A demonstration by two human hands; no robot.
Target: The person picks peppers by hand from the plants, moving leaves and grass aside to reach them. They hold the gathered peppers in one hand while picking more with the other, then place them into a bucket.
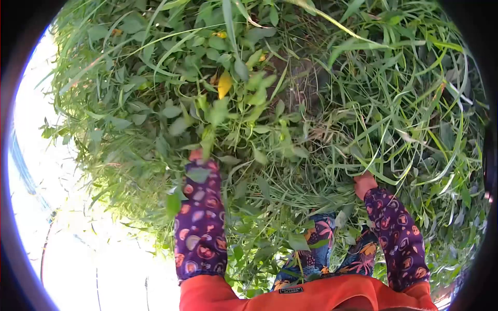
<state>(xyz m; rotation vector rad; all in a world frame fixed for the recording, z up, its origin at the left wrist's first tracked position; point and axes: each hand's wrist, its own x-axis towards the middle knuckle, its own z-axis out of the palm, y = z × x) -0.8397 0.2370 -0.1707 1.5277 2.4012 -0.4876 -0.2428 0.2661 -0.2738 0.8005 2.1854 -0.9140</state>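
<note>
My left hand (195,154) reaches into leafy green plants (215,111), and leaves cover nearly all of it. Its fingers are hidden, so whether it grips a stem does not show. Lower and to the right, my right hand (364,184) is pushed into long grass (311,193). Only the back of that hand and the wrist show; the blades hide its fingers. Purple patterned sleeve covers, a left one (201,228) and a right one (397,233), run up both forearms.
Dense grass and weeds surround both hands. A yellow leaf (224,85) stands out above the left hand, and a patch of bare soil (303,83) shows between the plants. My patterned trouser legs (316,243) are below. Bright, overexposed ground (78,259) lies at the left.
</note>
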